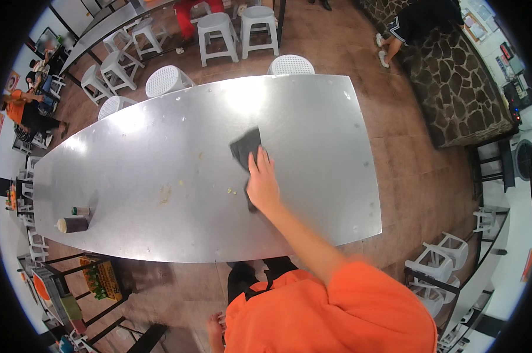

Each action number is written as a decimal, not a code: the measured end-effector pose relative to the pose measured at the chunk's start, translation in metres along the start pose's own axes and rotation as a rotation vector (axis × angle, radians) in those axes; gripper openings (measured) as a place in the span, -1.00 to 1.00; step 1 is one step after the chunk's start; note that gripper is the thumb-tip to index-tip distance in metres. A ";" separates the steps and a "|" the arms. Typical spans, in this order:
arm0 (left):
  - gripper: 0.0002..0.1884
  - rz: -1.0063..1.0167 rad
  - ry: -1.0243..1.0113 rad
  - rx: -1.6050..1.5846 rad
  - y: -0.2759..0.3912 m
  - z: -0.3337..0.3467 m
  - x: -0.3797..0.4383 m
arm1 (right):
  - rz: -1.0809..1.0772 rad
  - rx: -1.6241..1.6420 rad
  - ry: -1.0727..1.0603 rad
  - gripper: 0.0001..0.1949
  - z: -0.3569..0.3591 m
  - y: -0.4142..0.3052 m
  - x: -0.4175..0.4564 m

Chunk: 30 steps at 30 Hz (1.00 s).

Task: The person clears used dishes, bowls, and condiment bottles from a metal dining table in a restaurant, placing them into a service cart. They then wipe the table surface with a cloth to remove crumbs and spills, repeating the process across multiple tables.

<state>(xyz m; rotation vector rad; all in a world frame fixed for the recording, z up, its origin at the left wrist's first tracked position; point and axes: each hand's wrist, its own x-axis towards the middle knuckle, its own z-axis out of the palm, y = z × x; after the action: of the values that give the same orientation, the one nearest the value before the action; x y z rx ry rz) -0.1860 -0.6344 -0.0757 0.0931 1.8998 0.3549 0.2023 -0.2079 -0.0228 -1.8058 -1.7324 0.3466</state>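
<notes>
Under my right hand [262,181] a dark grey cloth [246,145] lies on the metal tabletop [310,176]; the fingers are spread over it and press it flat. Part of the cloth is hidden by the hand. Small yellow crumbs [232,191] lie just left of the wrist, and brownish smears [165,194] mark the metal farther left. My left hand [216,324] hangs low beside my body, partly hidden by the orange shirt; its fingers look curled, but whether it holds anything is unclear.
A dark sauce bottle [73,225] and a small green-topped shaker [80,211] stand at the table's left end. White plastic stools [168,81] line the far edge. A stone-faced counter [464,88] is at the right, with a person beside it. A yellow crate [100,278] sits lower left.
</notes>
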 end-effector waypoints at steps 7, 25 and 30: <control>-0.66 0.078 -0.037 0.128 -0.006 0.020 0.002 | 0.150 -0.117 -0.008 -0.38 -0.054 0.030 -0.085; -0.61 0.017 0.016 -0.242 -0.026 0.018 -0.007 | -0.086 0.762 -0.054 -0.43 0.077 -0.102 0.026; -0.61 0.162 0.004 -0.176 -0.082 0.020 0.029 | 0.182 0.859 0.100 -0.47 -0.024 -0.031 0.053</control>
<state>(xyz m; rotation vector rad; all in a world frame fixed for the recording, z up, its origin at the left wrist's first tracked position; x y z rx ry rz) -0.1687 -0.7021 -0.1316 0.1290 1.8614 0.6306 0.1969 -0.1639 0.0252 -1.2964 -1.0802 0.8976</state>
